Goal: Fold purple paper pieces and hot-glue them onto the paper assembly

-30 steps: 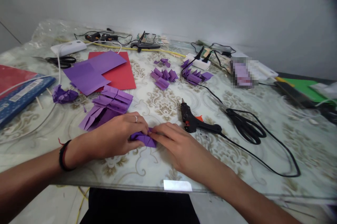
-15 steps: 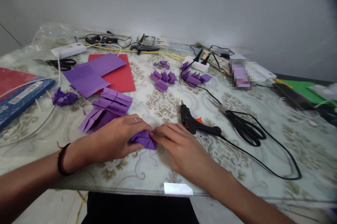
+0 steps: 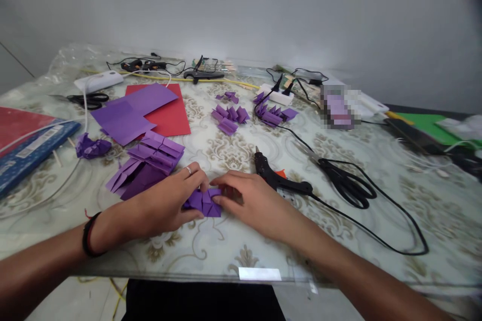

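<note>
A folded purple paper piece lies on the patterned table near its front edge, between both hands. My left hand, with a ring and a black wristband, grips its left part between thumb and fingers. At its right edge my right hand pinches the paper with thumb and fingertips. Left of my hands are creased purple sheets. Just to the right of my right hand lies a black glue gun, its nozzle pointing away from me.
Black scissors and a looping cord lie right. Purple folded pieces, a white power strip and a phone are farther back. Purple and red sheets, crumpled paper and a blue book are left.
My right thumb has shifted below the paper's right edge and its fingers have arched upward. More of the folded paper shows between my hands. The camera view has shifted slightly.
</note>
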Demonstrator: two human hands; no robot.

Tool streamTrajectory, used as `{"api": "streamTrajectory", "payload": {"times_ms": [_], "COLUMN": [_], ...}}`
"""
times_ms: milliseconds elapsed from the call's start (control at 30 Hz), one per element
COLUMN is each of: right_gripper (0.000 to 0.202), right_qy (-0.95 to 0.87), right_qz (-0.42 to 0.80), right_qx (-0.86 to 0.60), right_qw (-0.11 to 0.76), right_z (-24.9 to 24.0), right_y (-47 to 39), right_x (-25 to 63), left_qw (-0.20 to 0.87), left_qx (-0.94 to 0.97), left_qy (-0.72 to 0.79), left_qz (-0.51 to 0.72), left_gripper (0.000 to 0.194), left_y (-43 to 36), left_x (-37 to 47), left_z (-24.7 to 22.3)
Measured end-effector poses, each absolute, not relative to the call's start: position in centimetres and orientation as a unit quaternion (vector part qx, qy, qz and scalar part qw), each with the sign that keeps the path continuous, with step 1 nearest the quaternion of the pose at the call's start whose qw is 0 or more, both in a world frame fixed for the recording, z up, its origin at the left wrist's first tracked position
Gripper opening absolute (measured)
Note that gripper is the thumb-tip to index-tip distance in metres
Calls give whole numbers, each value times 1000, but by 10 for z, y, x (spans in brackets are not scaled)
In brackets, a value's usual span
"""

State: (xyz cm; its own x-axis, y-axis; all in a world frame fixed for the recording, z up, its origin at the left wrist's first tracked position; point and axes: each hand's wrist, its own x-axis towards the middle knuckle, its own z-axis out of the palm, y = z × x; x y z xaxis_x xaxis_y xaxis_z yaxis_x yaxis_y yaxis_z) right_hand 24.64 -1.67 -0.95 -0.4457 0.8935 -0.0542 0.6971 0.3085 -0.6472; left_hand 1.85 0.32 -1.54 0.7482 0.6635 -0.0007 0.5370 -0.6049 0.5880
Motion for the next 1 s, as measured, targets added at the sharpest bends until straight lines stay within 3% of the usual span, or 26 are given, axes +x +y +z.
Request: {"api": "streamTrajectory", "payload": {"times_ms": [100,233,300,400,533,667,1000], "right_gripper": [3,20,30,36,29,20,29], "right_qy": [-746,-661,-615,-581,-633,-676,-670], "right_qz": [383,506,560,592,552,502,522], "right_qx": [-518,-494,-476,-466,-463,-455,-425], "right_qw": [168,252,287,307,284,289,313], "right_z": [-11,-19,-21,-22,-18,-16,-13], "right_y": [-15,-15,-16,-16,-18,-21,-22], "right_x": [248,257,260,260,257,252,251], "left_qw": [304,375,446,516,544,555,563], "left_qx": [882,829,786,743,727,725,717], "left_qy": [328,346,351,347,352,368,377], "left_qz": [147,228,245,247,227,178,163], "left_gripper": [34,61,65,54,28,34,30], "left_y": [3,8,10,10,8,11,8], "left_x": [19,14,11,11,13,13,14], "left_z": [-15,-15,-13,-6,2,0,4]}}
